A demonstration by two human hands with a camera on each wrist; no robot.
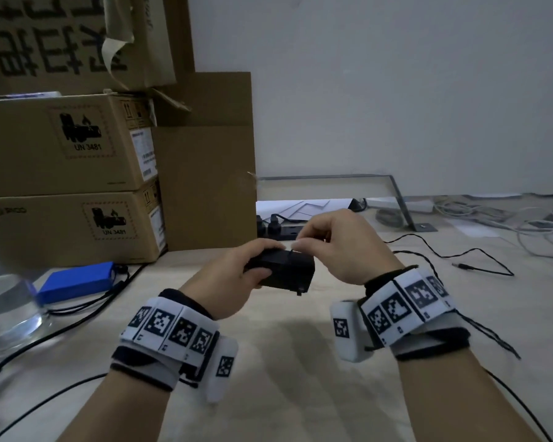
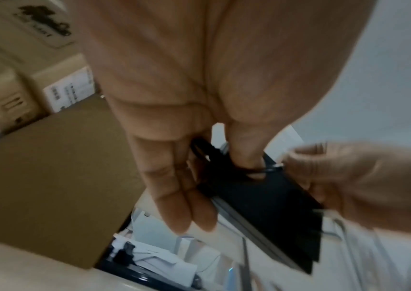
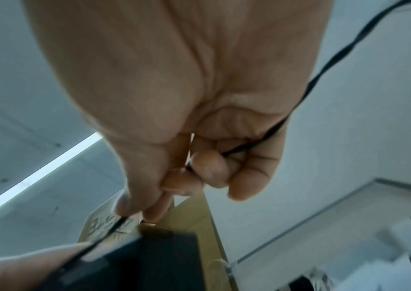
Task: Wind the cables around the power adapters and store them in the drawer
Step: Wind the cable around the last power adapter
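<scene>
So far only about 1 turn of the cable [image 1: 479, 256] is laid over the power adapter [image 1: 283, 271], gripped mid-frame by the left hand [image 1: 237, 275]; the cable is pinched by the right hand [image 1: 342, 247]. Most cable trails right. No drawer is seen. Counted: 1 adapter, 2 hands, 1 blue pack [image 1: 77, 282] at left.

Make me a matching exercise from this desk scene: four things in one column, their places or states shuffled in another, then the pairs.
1. black power adapter
2. thin black cable
3. flat blue battery pack
4. clear glass

A. at the desk's far left edge
B. lying beside the stacked cardboard boxes
C. gripped in the left hand
D. pinched by the right hand

Pairs: 1-C, 2-D, 3-B, 4-A
</scene>
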